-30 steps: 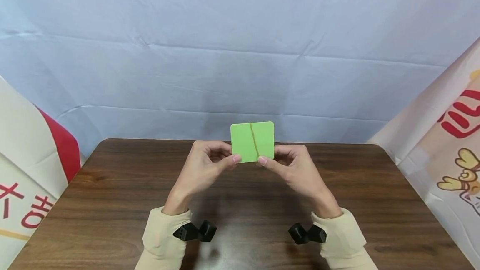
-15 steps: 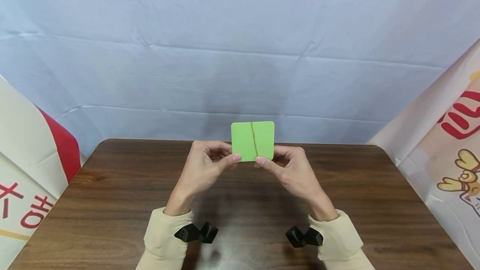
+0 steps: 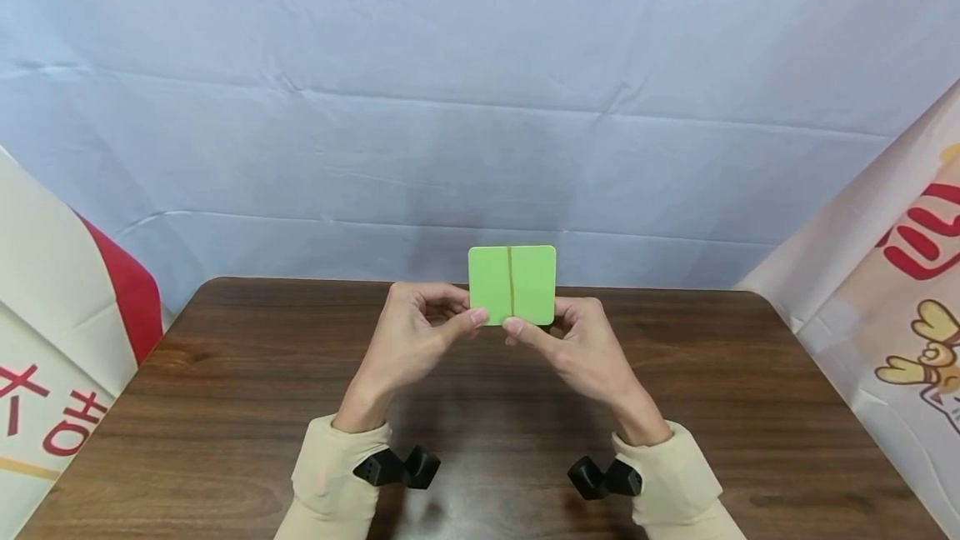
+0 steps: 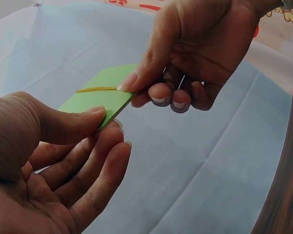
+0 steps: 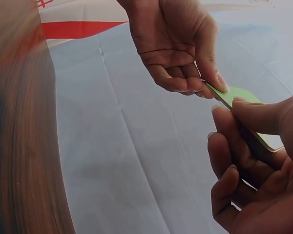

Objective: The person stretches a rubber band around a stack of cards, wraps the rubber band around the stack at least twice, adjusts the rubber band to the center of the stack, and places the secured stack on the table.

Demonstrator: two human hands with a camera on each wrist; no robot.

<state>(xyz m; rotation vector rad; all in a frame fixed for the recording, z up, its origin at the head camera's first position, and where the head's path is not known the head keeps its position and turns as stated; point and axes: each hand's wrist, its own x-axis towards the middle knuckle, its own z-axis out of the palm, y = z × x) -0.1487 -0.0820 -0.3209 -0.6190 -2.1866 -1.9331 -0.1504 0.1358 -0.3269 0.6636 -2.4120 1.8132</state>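
Observation:
A green card [image 3: 489, 277] with rounded corners is held up over the far part of the table, its broad face toward me. A thin tan rubber band [image 3: 512, 282] runs nearly straight up and down across it, slightly left of its middle. My left hand [image 3: 412, 340] pinches the lower left corner, thumb in front and fingers behind. At the lower right my right hand [image 3: 588, 357] pinches the card, its thumb tip on the bottom edge at the band's lower end. The left wrist view shows that thumb touching the band [image 4: 95, 89]. The card's far side is hidden in the head view.
Under both arms lies a dark wooden table [image 3: 225, 407] with rounded far corners. A pale blue cloth [image 3: 480, 107] hangs behind it. Printed banners flank it, the left banner [image 3: 52, 323] with red marks and the right banner [image 3: 892, 315] with a cartoon figure.
The rubber band has gone from slanted to nearly upright as its lower end moved left with my right thumb. Card and left hand have shifted slightly to the right.

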